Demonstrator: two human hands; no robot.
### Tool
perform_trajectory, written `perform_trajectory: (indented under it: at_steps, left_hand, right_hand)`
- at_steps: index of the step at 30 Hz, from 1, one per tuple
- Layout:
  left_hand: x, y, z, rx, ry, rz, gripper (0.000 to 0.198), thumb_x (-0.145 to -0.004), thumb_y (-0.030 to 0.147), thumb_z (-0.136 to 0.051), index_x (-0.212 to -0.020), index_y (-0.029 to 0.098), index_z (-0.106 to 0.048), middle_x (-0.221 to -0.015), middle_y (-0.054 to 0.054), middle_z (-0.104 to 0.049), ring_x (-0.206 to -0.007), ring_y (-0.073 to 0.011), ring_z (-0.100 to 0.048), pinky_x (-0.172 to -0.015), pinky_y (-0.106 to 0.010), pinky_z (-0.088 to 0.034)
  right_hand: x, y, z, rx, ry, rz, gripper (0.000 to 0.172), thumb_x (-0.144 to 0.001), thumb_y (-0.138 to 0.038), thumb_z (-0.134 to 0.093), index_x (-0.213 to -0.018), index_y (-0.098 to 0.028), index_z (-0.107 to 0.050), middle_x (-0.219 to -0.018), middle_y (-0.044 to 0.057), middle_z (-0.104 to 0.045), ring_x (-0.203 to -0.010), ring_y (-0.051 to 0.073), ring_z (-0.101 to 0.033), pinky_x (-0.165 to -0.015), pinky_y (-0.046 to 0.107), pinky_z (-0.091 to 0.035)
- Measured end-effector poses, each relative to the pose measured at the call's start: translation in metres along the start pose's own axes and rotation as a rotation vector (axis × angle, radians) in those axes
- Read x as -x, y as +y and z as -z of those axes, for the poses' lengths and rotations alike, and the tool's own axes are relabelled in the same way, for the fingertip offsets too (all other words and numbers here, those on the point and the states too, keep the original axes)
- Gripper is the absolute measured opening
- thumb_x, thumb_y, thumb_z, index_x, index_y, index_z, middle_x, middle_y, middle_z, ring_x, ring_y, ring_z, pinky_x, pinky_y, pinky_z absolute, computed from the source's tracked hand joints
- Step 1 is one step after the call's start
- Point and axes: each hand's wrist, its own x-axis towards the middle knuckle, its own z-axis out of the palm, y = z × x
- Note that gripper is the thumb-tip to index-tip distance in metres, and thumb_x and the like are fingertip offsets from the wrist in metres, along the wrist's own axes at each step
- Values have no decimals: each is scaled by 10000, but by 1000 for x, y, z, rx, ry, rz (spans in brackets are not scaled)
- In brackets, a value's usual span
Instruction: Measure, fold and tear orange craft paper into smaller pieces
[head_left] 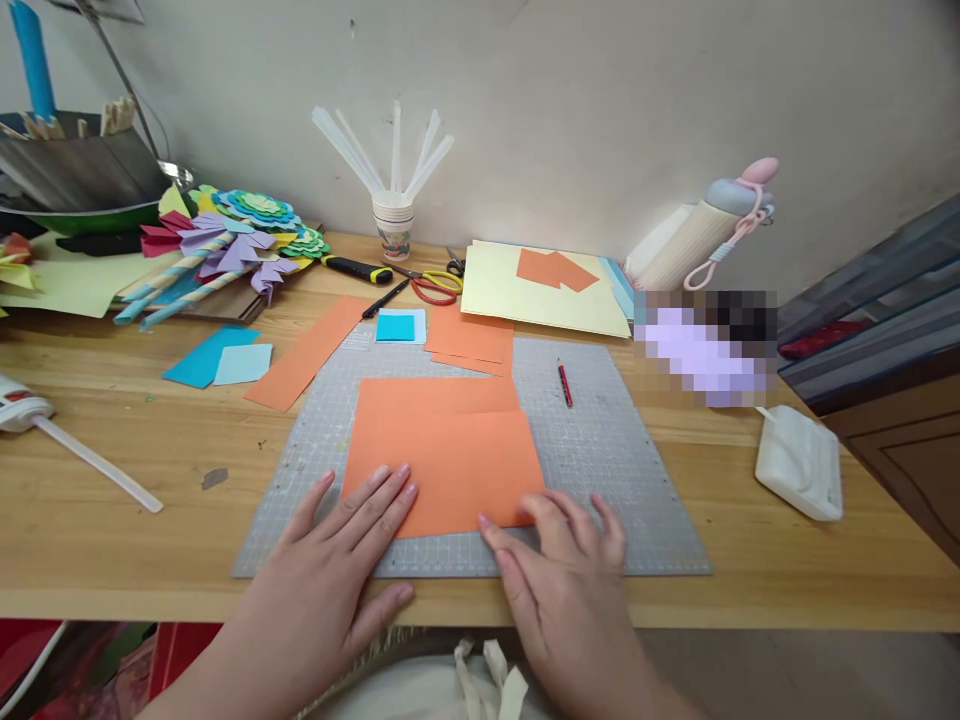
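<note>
1. Two bare hands at the near edge of the mat. Left hand (337, 560): laid flat, fingers extended and pressing the near left part of the orange paper (457, 465), thumb held apart.
2. Right hand (566, 585): fingers bent and spread at the paper's near right corner; cannot tell whether thumb and finger pinch the edge.
3. Orange paper, one piece: on the near middle of the mat, between the hands, a second layer showing along its far side; cannot tell whether folded or stacked.
4. Grey cutting mat (630, 490), gridded, flat on the wooden table (150, 560). Red-and-black pencil (564, 384) lying on it, right of the paper.
5. Beyond the paper: smaller orange pieces (469, 337), overlapping; blue square (394, 327) on a paler sheet; orange strip (311, 350), slanting across the mat's left edge.
6. Farther back: black pen (385, 299), red-handled scissors (436, 296), pale yellow sheets (525, 312) bearing an orange cut-out (555, 270).
7. At the wall: paper cup (394, 240), upright, holding white sticks (397, 150).
8. Far left: paper flowers (259, 208). Right: white device (799, 462).
</note>
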Motion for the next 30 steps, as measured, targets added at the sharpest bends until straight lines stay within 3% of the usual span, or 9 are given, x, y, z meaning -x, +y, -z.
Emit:
perform_trajectory:
  at_steps: [8,13,17,20,24,30]
  left_hand:
    - [-1,10,1,14,24,59,688,-901,491,-465,-1493,199,-272,-1477,-65,-420,-1332,-248,-447,-1182,-428,37]
    - [-13,34,6,47,84,221,550,-880,448,-445,-1307,119,-555,-1383,-133,-533,-1286,-283,-495,-1178,-453,-34]
    - [-20,44,8,60,101,276,546,-881,456,-422,-1241,89,-606,-1349,-159,-562,-1271,-289,-503,-1170,-461,-76]
    - [-30,51,9,76,101,220,478,-895,448,-432,-1248,175,-604,-1347,-118,-578,-1263,-283,-503,-1148,-491,-147]
    - [-50,68,11,154,46,13,396,-946,447,-384,-1285,337,-556,-1295,-6,-613,-1190,-222,-549,-1090,-449,-317]
    - [-58,80,9,136,28,31,427,-952,491,-349,-1267,326,-585,-1229,-12,-637,-1123,-258,-574,-1012,-471,-408]
  right_hand:
    - [30,46,13,83,-27,-136,358,-907,-224,-431,-1099,-394,-680,-1030,62,-560,-998,266,-506,-935,630,-257]
    - [36,43,5,25,53,-211,386,-924,-203,-377,-1083,-336,-703,-1007,67,-539,-979,253,-501,-956,618,-266]
    - [39,42,-1,-25,63,-198,386,-925,-182,-376,-1107,-304,-694,-1025,72,-539,-993,246,-500,-978,614,-260]
    - [38,46,-2,-48,50,-159,373,-927,-185,-388,-1131,-291,-682,-1035,74,-551,-997,240,-504,-989,604,-264]
    - [35,46,2,-65,48,-188,389,-937,-197,-367,-1131,-300,-689,-1020,69,-562,-986,234,-509,-999,575,-289]
    - [34,43,3,-79,57,-198,389,-934,-187,-372,-1128,-291,-693,-1002,69,-557,-975,232,-515,-999,583,-288]
